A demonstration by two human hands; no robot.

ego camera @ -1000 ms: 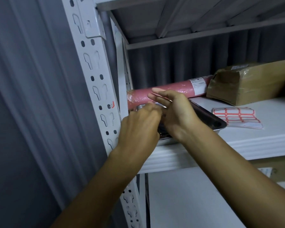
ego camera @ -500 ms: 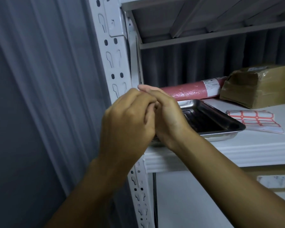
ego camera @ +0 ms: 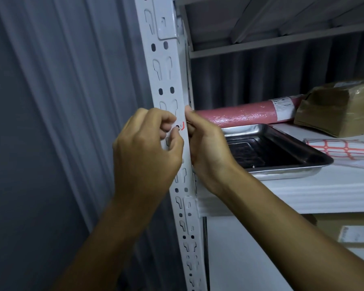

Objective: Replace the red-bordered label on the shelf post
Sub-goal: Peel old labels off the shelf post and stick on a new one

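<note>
Head view showed both my hands up at the white shelf post [ego camera: 170, 85], at the level of the shelf on its right. Going from the left: my left hand [ego camera: 147, 148] sat on the front face of the post, its fingers [ego camera: 166, 131] curled together with the tips pinched at a small piece of the red-bordered label [ego camera: 181, 127]. Only a red corner line and a bit of white showed beside a slot hole; the rest lay under my fingertips, so I could not tell whether the piece was stuck flat or partly lifted. My right hand [ego camera: 206, 143] was wrapped around the right edge of the post, thumb against the post just beside the label, the other fingers hidden behind the metal; I could not tell whether they gripped anything besides the post.

Further right on the shelf lay a steel tray [ego camera: 282, 164], a pink wrapped roll [ego camera: 244, 114] behind it, a taped brown parcel [ego camera: 340, 106] far right, and a sheet of red-bordered labels [ego camera: 340, 149] lying near the tray, well apart from the post.

I judged the task to be about midway: a label piece was on the post and being worked by my fingertips, but whether it was the old one coming off or the new one being pressed on was unclear. Smoothing or clearing the remnant seemed left.
</note>
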